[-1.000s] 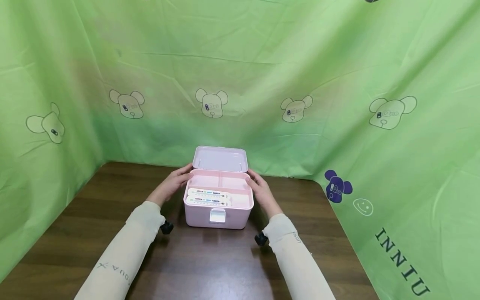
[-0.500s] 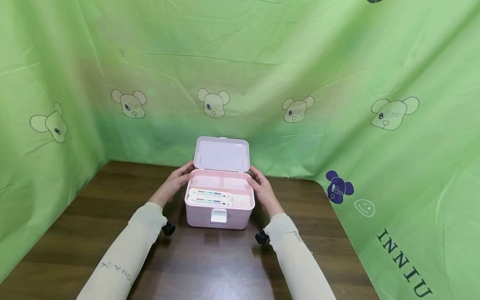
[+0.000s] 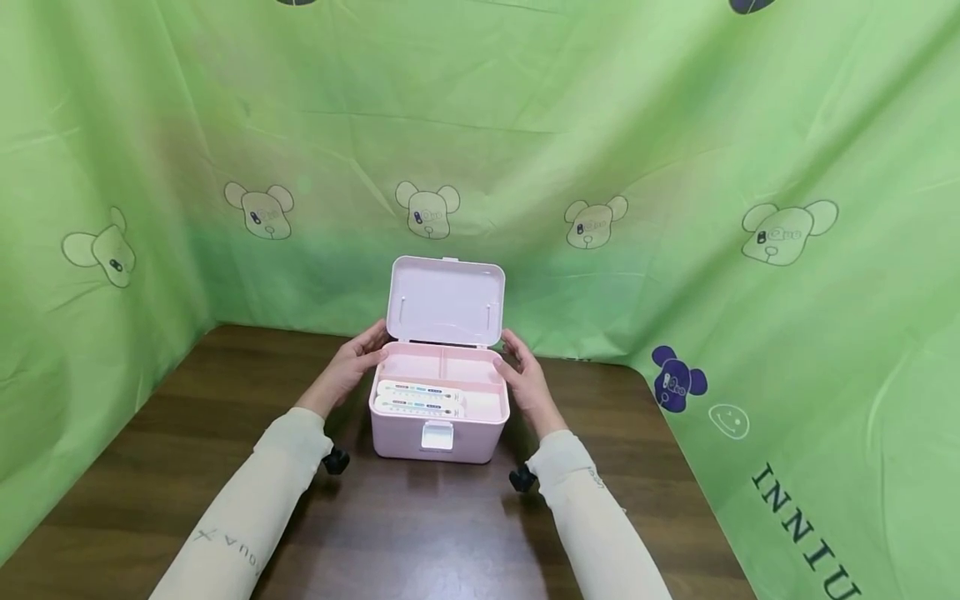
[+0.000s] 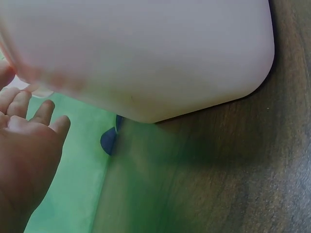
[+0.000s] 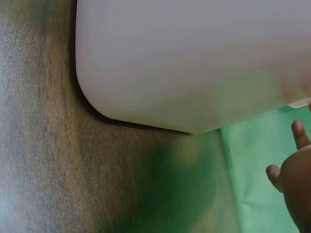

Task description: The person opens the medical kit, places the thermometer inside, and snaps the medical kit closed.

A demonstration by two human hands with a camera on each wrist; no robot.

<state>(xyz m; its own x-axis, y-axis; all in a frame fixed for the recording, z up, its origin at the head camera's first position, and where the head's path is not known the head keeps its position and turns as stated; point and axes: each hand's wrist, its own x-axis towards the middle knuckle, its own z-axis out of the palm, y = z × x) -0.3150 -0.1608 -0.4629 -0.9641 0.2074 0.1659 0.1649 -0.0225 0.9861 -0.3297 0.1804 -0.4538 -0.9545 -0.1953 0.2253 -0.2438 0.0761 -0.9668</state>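
A pale pink storage box stands on the table with its lid raised at the back. Its pink tray is divided; two slim white pieces with coloured printing lie in the front compartment. My left hand is at the box's left rear corner, thumb at the rim and fingers reaching back beside the lid. Mirroring it, my right hand has its thumb at the right rim and its fingers behind. Both wrist views show loosely extended fingers along the box's side wall. A white latch hangs in front.
The brown wooden table reaches back to a green curtain printed with bear heads, which encloses the back and both sides. A small black object sits at the left wrist and a similar black object at the right.
The lid has swung up from a lower, tilted-back position and now shows taller above the box. Both hands have stayed at the rear corners; the box stands in nearly the same place.
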